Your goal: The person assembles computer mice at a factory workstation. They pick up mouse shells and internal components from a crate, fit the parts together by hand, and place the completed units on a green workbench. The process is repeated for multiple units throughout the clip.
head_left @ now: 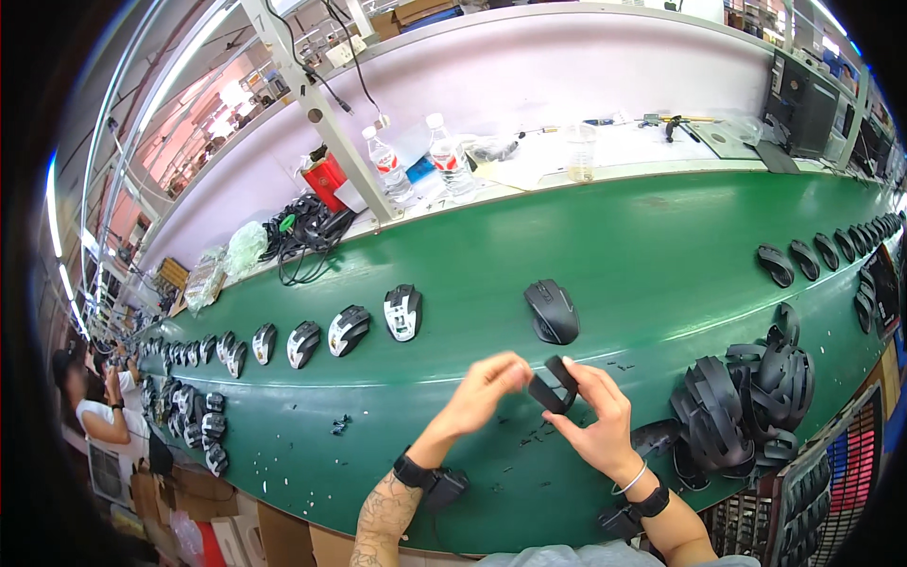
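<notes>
A curved black plastic mouse cover (pixel 554 386) is held up over the green bench, gripped between the thumb and fingers of my right hand (pixel 602 416). My left hand (pixel 486 389) is at the cover's left edge with its fingertips pinched together; whatever they hold is too small or hidden. A black computer mouse (pixel 553 312) sits just beyond my hands. Small black pieces (pixel 537 433) lie scattered on the bench below the cover. To the right of my right hand is a heap of black mouse covers (pixel 715 411).
Partly white mice (pixel 403 313) run in a row to the left along the green bench (pixel 472 236). More black mice (pixel 775 266) line the far right. Bottles (pixel 452 161) and cables stand on the back shelf. A black crate (pixel 803 501) is at lower right; another person (pixel 106 416) is at far left.
</notes>
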The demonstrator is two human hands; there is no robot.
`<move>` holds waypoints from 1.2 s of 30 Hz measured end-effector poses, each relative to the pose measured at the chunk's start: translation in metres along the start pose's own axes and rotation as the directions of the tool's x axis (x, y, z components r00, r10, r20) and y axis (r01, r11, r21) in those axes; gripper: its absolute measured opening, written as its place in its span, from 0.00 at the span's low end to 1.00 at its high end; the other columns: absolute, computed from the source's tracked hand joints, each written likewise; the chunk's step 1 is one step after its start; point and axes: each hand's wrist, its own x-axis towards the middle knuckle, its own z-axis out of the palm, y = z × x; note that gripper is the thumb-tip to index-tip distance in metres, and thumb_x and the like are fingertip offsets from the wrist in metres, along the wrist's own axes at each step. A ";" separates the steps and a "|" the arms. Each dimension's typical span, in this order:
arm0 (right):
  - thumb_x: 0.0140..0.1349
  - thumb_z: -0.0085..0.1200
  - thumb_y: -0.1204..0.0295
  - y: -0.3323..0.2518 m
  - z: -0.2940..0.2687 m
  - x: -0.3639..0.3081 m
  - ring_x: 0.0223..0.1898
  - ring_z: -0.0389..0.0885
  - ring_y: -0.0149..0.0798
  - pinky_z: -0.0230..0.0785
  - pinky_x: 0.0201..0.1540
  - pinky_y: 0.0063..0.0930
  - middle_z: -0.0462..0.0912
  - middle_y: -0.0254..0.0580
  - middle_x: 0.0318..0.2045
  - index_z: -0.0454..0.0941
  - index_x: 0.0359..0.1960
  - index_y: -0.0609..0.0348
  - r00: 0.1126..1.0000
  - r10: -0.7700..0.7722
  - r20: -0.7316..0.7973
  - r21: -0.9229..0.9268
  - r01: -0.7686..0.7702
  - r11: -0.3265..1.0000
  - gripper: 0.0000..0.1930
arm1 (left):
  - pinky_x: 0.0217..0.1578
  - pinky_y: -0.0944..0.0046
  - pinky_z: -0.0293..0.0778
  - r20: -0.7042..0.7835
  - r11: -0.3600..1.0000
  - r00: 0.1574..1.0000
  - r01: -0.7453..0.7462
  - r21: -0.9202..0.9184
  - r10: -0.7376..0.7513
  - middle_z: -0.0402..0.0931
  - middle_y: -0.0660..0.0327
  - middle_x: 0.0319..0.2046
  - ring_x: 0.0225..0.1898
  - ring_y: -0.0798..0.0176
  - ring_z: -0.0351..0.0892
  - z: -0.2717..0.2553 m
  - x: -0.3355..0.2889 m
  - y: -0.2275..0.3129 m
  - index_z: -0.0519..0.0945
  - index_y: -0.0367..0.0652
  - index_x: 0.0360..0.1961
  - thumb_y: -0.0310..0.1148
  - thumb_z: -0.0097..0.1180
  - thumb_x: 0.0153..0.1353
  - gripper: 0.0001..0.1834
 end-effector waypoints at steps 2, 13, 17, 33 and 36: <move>0.45 0.67 0.79 0.000 -0.002 0.001 0.45 0.80 0.45 0.76 0.46 0.34 0.76 0.46 0.46 0.76 0.53 0.54 1.000 -0.024 -0.021 -0.071 0.022 0.997 0.29 | 0.51 0.59 0.65 -0.255 0.904 0.931 -0.143 0.403 0.261 0.74 0.55 0.41 0.47 0.56 0.71 -0.028 0.023 -0.011 0.76 0.37 0.40 0.39 0.54 0.62 0.15; 0.48 0.65 0.79 0.016 0.008 -0.009 0.48 0.78 0.50 0.75 0.49 0.36 0.72 0.51 0.51 0.78 0.50 0.53 0.987 -0.155 -0.030 -0.140 0.149 0.979 0.24 | 0.61 0.50 0.58 -0.816 0.596 0.560 0.609 0.522 0.142 0.67 0.39 0.52 0.61 0.41 0.61 -0.153 0.039 -0.090 0.59 0.25 0.55 0.41 0.69 0.46 0.43; 0.47 0.65 0.79 0.020 0.004 -0.009 0.46 0.78 0.49 0.74 0.48 0.36 0.73 0.51 0.51 0.78 0.51 0.50 0.988 -0.143 -0.059 -0.215 0.127 0.968 0.25 | 0.50 0.57 0.71 -0.816 0.828 0.566 0.399 0.393 0.115 0.71 0.45 0.45 0.47 0.51 0.75 -0.111 0.041 -0.066 0.59 0.26 0.54 0.36 0.73 0.42 0.44; 0.45 0.61 0.84 0.026 0.008 -0.016 0.54 0.73 0.46 0.64 0.58 0.37 0.72 0.51 0.53 0.69 0.56 0.67 0.991 -0.088 -0.102 -0.214 0.065 0.975 0.32 | 0.51 0.59 0.69 -0.869 0.890 0.493 0.375 0.260 0.046 0.70 0.50 0.47 0.49 0.56 0.72 -0.066 -0.168 -0.044 0.58 0.39 0.57 0.34 0.75 0.38 0.47; 0.57 0.60 0.71 0.001 0.005 -0.004 0.49 0.77 0.50 0.70 0.51 0.36 0.78 0.52 0.49 0.74 0.52 0.65 0.978 -0.200 -0.059 -0.404 0.160 0.901 0.21 | 0.49 0.56 0.71 -0.976 0.836 0.209 0.524 0.161 0.057 0.71 0.47 0.45 0.48 0.51 0.74 -0.070 -0.219 -0.047 0.61 0.36 0.50 0.36 0.75 0.37 0.42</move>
